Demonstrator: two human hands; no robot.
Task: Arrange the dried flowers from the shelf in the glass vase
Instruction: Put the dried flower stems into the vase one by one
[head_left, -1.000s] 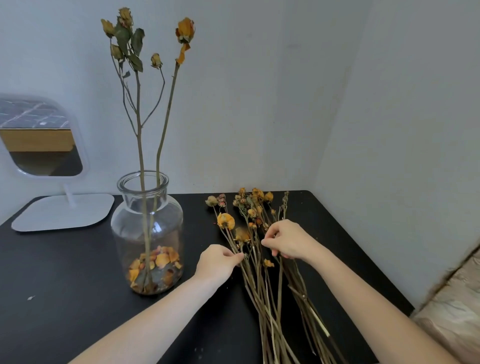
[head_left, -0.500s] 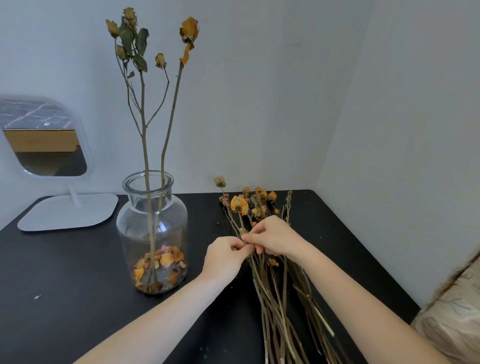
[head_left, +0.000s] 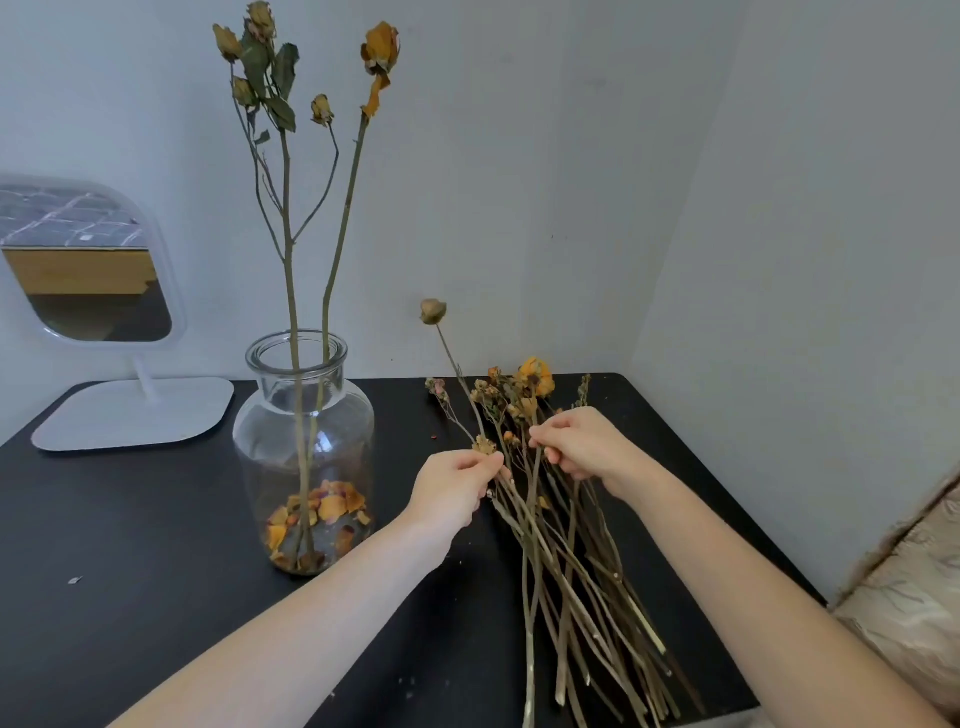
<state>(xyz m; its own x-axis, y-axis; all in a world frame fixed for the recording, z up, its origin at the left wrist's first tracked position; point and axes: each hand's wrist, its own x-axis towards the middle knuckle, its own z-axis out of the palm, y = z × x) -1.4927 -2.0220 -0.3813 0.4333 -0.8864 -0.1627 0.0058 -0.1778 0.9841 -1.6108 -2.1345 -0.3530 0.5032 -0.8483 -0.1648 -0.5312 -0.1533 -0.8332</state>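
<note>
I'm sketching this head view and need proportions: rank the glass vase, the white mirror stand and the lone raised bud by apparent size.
1. White-framed tabletop mirror stand
2. Clear glass vase, close behind it and nearer the camera, so unsure
3. Lone raised dried bud, by far smallest

Black table (head_left: 130, 545), pale corner walls (head_left: 571, 156)

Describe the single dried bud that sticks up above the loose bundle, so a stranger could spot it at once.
On the black table, right of the clear glass vase, lies a loose bundle of dried stems. The left hand pinches one thin stem there. Its pale tan bud rises alone against the wall, above the other blooms.
</note>
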